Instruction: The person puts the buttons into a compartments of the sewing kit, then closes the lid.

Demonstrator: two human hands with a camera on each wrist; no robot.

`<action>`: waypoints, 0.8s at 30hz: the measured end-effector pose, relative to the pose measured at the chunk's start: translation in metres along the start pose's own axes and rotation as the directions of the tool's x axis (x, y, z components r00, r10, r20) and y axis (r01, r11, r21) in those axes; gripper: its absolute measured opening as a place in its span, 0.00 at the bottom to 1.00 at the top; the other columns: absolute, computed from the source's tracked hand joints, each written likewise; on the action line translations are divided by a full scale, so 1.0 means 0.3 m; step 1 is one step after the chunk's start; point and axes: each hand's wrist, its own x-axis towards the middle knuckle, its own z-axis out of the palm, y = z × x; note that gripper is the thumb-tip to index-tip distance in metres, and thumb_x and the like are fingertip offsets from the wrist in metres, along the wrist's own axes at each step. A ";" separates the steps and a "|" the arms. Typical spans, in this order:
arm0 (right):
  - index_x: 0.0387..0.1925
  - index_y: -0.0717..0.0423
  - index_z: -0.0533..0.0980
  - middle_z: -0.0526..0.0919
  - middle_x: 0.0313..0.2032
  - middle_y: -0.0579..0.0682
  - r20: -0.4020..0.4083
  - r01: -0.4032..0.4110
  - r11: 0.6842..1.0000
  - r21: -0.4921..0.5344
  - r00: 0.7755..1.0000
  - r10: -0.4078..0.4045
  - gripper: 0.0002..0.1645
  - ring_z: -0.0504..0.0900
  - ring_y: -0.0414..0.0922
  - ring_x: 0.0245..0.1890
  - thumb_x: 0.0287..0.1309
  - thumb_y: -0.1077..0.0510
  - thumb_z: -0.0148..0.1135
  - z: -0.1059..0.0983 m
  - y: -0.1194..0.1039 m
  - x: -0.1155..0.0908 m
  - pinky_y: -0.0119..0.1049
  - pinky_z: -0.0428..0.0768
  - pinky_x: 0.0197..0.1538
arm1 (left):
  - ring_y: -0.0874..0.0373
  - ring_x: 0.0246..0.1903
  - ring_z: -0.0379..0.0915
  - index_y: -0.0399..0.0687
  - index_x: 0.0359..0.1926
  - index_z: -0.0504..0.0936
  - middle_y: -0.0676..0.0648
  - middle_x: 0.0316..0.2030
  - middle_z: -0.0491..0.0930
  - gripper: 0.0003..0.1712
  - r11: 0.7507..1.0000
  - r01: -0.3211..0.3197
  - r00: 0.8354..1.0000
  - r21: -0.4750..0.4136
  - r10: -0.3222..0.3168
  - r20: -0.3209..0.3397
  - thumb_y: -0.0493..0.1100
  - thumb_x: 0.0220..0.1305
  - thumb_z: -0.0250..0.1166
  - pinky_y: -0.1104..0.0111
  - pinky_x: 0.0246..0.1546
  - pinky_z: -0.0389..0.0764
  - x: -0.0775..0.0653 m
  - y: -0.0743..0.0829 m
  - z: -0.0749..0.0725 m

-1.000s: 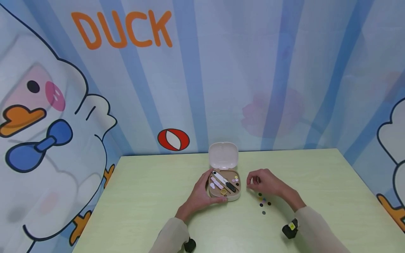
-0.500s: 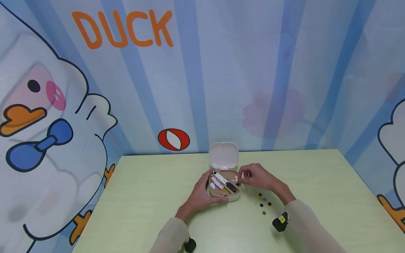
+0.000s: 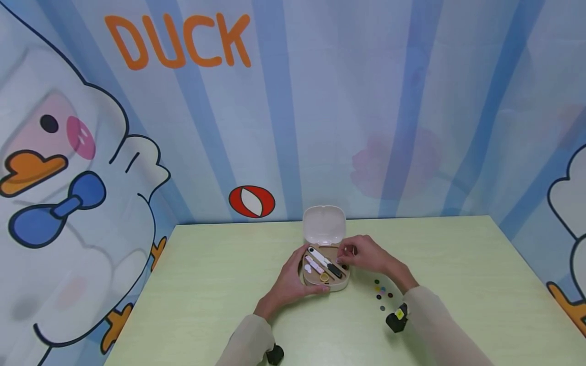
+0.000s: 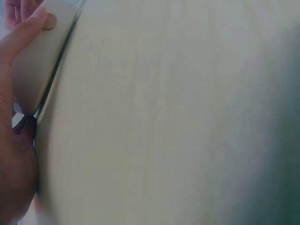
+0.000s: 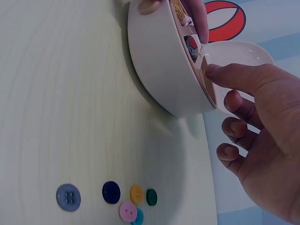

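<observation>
A small white sewing box [image 3: 339,287] stands on the table with its lid [image 3: 324,224] raised. My left hand [image 3: 293,282] grips its left side, with the thumb near the tan round catch [image 4: 49,21] at the front. In the tray lie a white-and-black tool [image 3: 325,262], a pink slim tool [image 3: 313,264] and a gold ring-shaped piece [image 3: 324,277]. The right hand [image 3: 366,254] has its thumb and fingertips down in the right compartment, covering most of the buttons there. I cannot tell whether a button is between those fingertips. Its other fingers are loosely curled in the right wrist view.
Several loose buttons lie to the right of the box, among them a grey one [image 5: 68,197], a dark blue one [image 5: 111,192] and a pink one [image 5: 128,212]. The pale table [image 3: 220,274] ends at a printed backdrop [image 3: 320,101] behind the lid.
My right hand has moved left from near the loose buttons to the box, its fingertips now over the right compartment. The left hand has stayed on the box.
</observation>
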 end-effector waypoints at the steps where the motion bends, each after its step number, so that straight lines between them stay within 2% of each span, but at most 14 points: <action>1: 0.34 0.49 0.84 0.77 0.25 0.40 -0.003 -0.004 1.000 0.001 1.000 0.004 0.04 0.73 0.40 0.27 0.64 0.60 0.73 0.002 -0.001 0.002 0.31 0.72 0.29 | 0.52 0.75 0.56 0.61 0.82 0.51 0.53 0.77 0.59 0.69 1.000 -0.001 1.000 0.000 0.001 -0.001 0.66 0.47 0.82 0.47 0.73 0.63 0.000 0.000 0.000; 14: 0.34 0.51 0.83 0.78 0.26 0.41 -0.005 -0.054 0.998 0.013 0.999 0.054 0.04 0.74 0.41 0.29 0.65 0.61 0.71 0.019 -0.009 0.033 0.32 0.74 0.31 | 0.54 0.76 0.55 0.60 0.82 0.51 0.54 0.78 0.59 0.69 1.000 0.022 1.000 0.002 -0.022 0.005 0.65 0.47 0.83 0.48 0.74 0.62 -0.004 0.011 -0.002; 24: 0.34 0.52 0.83 0.78 0.26 0.42 -0.007 -0.067 0.997 0.036 0.998 0.068 0.03 0.74 0.41 0.28 0.65 0.61 0.71 0.030 -0.002 0.044 0.32 0.73 0.31 | 0.53 0.76 0.55 0.60 0.83 0.51 0.53 0.78 0.58 0.70 0.999 0.031 1.000 0.011 -0.031 0.005 0.67 0.47 0.82 0.47 0.73 0.63 -0.004 0.006 -0.003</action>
